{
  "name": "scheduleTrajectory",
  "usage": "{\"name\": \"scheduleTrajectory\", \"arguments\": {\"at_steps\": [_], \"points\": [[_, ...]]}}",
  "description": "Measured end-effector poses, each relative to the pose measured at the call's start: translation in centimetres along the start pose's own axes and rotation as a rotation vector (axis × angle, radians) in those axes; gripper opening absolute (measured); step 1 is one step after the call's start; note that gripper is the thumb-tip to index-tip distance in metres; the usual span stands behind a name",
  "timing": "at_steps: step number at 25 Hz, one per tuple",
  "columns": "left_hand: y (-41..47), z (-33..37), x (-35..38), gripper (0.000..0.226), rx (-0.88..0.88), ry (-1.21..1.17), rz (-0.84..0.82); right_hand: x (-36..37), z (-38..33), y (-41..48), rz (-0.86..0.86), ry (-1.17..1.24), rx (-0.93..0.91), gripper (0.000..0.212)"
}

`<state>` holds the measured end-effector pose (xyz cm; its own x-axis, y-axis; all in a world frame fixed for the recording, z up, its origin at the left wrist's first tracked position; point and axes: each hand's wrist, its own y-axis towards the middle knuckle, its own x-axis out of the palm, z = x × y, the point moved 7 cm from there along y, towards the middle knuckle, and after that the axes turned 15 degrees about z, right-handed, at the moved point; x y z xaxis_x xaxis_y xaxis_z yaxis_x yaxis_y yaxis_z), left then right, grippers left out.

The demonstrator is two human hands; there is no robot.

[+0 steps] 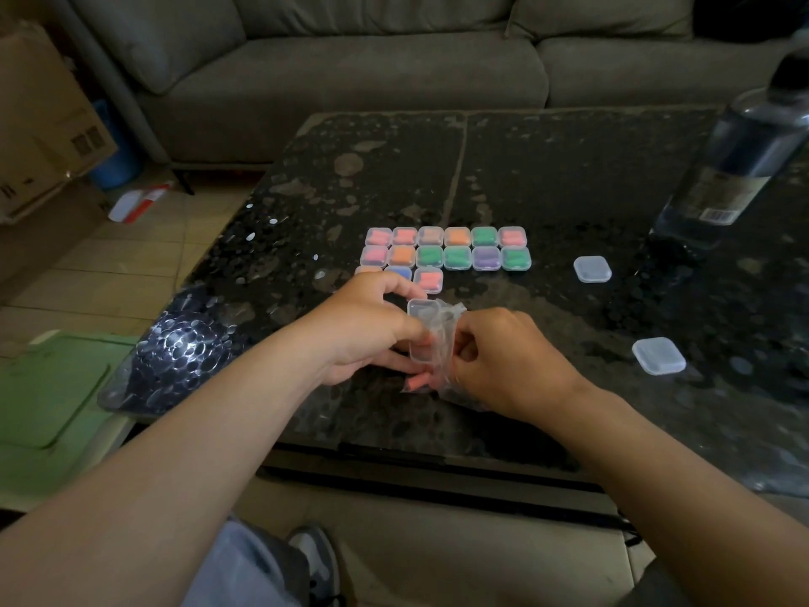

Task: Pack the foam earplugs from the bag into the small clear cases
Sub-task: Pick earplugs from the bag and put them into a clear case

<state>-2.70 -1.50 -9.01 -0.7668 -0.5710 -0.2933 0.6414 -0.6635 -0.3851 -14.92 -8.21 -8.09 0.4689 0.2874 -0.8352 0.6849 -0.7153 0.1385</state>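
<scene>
Through the head camera, three rows of filled cases (pixel 444 254) sit on the table (pixel 569 168). Your left hand (pixel 372 330) pinches an open case (pixel 422 330). Your right hand (pixel 503 361) curls its fingers round the bag (pixel 446 339), with a pink earplug (pixel 416 383) at its bottom. To the right, the far empty case (pixel 592 269) and the near empty case (pixel 659 355) are still unfilled.

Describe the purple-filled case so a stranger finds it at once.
On the dark table, find the block of filled cases. In its second row from the sofa, the purple case sits between two green ones, the only purple filling there.
</scene>
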Motion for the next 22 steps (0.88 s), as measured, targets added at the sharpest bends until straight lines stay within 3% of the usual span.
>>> {"name": "scheduleTrajectory", "arguments": {"at_steps": [8, 12, 19, 22], "points": [[0.0, 0.3, -0.1, 0.039, 0.037, 0.033, 0.021, -0.5, -0.1, 0.2, 0.016, -0.004, -0.038, 0.023], [0.0, 0.2, -0.1, 0.039, 0.043, 0.045, 0.039, -1.3, 0.5, 0.5, 0.032, -0.024, -0.036, 0.013], [0.5, 0.9, -0.5, 0.037, 0.103, -0.037, 0.138, -2.1, 0.7, 0.6, 0.030, -0.016, -0.053, 0.021], [0.4, 0.7, 0.4, 0.039, 0.088, -0.104, 0.109, -2.2, 0.7, 0.6, 0.008, -0.008, -0.051, 0.026]]}}
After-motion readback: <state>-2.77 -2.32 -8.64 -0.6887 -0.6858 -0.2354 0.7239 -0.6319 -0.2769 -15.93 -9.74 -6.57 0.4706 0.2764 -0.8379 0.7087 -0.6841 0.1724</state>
